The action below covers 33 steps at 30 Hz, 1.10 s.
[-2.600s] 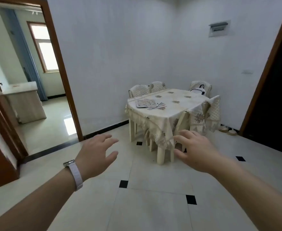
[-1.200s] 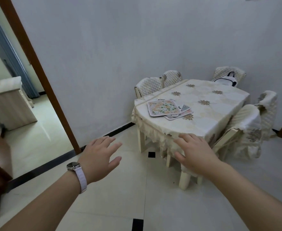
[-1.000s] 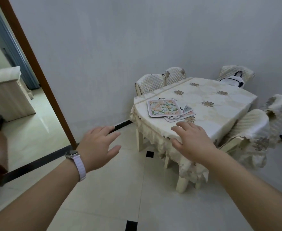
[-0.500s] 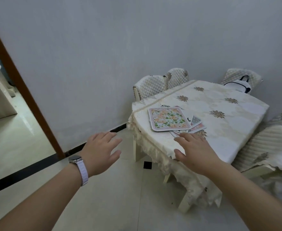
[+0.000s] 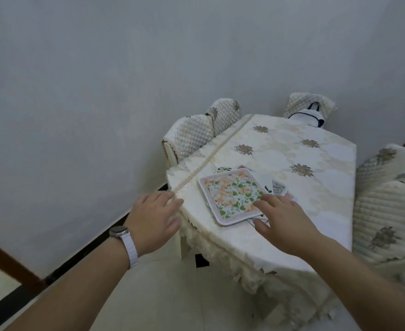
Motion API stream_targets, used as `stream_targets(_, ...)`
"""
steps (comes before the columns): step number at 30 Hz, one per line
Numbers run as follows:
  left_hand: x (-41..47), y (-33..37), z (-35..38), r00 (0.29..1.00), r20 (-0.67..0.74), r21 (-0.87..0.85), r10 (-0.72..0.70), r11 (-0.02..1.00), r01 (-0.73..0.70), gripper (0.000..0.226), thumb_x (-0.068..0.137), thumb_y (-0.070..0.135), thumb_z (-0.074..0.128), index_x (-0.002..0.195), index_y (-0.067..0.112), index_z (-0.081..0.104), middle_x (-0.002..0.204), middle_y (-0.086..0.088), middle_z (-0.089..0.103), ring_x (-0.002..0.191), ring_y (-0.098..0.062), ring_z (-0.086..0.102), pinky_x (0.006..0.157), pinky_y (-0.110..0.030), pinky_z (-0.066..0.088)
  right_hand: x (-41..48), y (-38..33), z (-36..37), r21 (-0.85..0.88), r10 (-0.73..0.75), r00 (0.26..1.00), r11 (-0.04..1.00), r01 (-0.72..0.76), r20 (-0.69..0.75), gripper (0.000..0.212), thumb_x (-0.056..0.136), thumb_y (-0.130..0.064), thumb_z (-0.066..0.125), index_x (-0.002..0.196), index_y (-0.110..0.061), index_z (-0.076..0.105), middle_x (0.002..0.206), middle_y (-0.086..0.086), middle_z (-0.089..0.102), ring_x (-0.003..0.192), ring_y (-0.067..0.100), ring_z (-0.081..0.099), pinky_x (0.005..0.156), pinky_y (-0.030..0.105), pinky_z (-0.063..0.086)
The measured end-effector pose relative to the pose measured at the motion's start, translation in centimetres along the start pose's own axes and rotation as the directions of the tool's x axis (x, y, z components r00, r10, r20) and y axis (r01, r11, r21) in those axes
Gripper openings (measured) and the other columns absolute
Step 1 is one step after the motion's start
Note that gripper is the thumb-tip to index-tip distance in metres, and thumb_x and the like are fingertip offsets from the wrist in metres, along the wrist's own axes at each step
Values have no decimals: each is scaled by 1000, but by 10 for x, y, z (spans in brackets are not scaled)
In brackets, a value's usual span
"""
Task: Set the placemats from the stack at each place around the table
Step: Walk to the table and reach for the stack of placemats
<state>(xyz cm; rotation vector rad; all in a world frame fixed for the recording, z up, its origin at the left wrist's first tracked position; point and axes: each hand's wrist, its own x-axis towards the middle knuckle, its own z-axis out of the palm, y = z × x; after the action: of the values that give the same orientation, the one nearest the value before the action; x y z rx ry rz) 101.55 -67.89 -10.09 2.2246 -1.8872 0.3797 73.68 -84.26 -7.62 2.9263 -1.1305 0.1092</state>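
Note:
A loose stack of placemats [image 5: 232, 197] lies near the left end of the table [image 5: 292, 182], which wears a cream cloth with brown flower motifs. The top mat is square, pink-edged, with an orange and green flower print; corners of others stick out behind it. My right hand [image 5: 282, 220] hovers with spread fingers over the stack's near right corner, fingertips at the top mat's edge, holding nothing. My left hand [image 5: 153, 218], a white watch on its wrist, is open at the table's left corner, beside the cloth's trim.
Quilted cream-covered chairs stand around the table: two at the wall side [image 5: 196, 132], one at the far end [image 5: 311, 103] with a white bag [image 5: 306, 118] on it, one at the right [image 5: 385, 206]. A grey wall runs close behind. Pale tiled floor [image 5: 172, 295] lies below me.
I have walked up to the table, which now fills the view from above. Both hands have moved forward: the right reaches the stack's edge, the left the table corner.

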Motion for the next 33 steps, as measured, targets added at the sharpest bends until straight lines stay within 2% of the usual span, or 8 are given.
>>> stream_targets(6, 60, -29, 48, 997, 52, -33, 56, 998, -54, 41, 83, 41, 47, 115, 24, 65, 117, -3, 66, 107, -25, 60, 88, -42, 47, 60, 21, 32, 27, 73, 997, 997, -74, 39, 47, 96, -48, 41, 139, -29, 47, 147, -7, 43, 134, 18, 39, 108, 38, 32)
stream_targets(11, 112, -41, 83, 984, 168, -16, 58, 998, -56, 39, 79, 37, 57, 116, 26, 63, 119, -2, 65, 109, -23, 59, 90, -41, 46, 125, 44, 74, 104, 88, 992, 990, -97, 88, 48, 96, -49, 41, 139, -27, 46, 147, -6, 43, 133, 18, 39, 104, 38, 33)
stream_targets(18, 206, -44, 113, 960, 271, 37, 70, 996, -84, 41, 73, 34, 59, 112, 24, 67, 114, -5, 68, 103, -26, 64, 83, -41, 51, 207, 82, 116, 208, 82, 982, 971, -117, 172, 49, 96, -47, 41, 139, -25, 46, 144, -4, 45, 129, 19, 43, 103, 39, 38)
stream_targets(22, 253, -41, 143, 948, 303, 0, 96, 995, -101, 44, 80, 35, 55, 122, 24, 62, 125, -7, 62, 115, -29, 57, 94, -46, 45, 238, 113, 130, 234, 97, 982, 963, -133, 161, 48, 96, -46, 42, 138, -23, 48, 142, -1, 48, 125, 21, 46, 99, 39, 42)
stream_targets(25, 277, -37, 167, 917, 380, -45, 122, 993, -113, 50, 87, 41, 46, 134, 29, 50, 140, -4, 51, 129, -25, 44, 105, -43, 33, 244, 130, 139, 259, 158, 968, 944, -205, 194, 47, 97, -46, 41, 139, -26, 45, 143, -2, 45, 125, 21, 45, 98, 38, 40)
stream_targets(27, 294, -36, 184, 900, 421, -68, 112, 993, -92, 54, 87, 44, 40, 138, 29, 46, 143, -1, 46, 132, -23, 40, 106, -39, 30, 244, 138, 147, 300, 205, 952, 915, -269, 228, 47, 98, -46, 41, 141, -26, 44, 144, -2, 44, 126, 21, 44, 96, 37, 39)
stream_targets(30, 322, -38, 213, 878, 462, -131, 122, 989, -69, 55, 86, 45, 37, 137, 27, 48, 139, 0, 50, 125, -22, 45, 99, -37, 38, 241, 147, 170, 337, 266, 909, 865, -372, 320, 50, 96, -46, 43, 141, -24, 43, 141, 0, 45, 124, 21, 45, 94, 36, 42)
stream_targets(33, 341, -41, 246, 820, 553, -168, 149, 984, -65, 50, 90, 41, 39, 137, 25, 48, 136, 0, 51, 119, -23, 48, 93, -39, 43, 237, 150, 191, 350, 326, 848, 804, -481, 417, 50, 94, -44, 46, 139, -22, 45, 137, 1, 47, 120, 22, 48, 93, 36, 44)
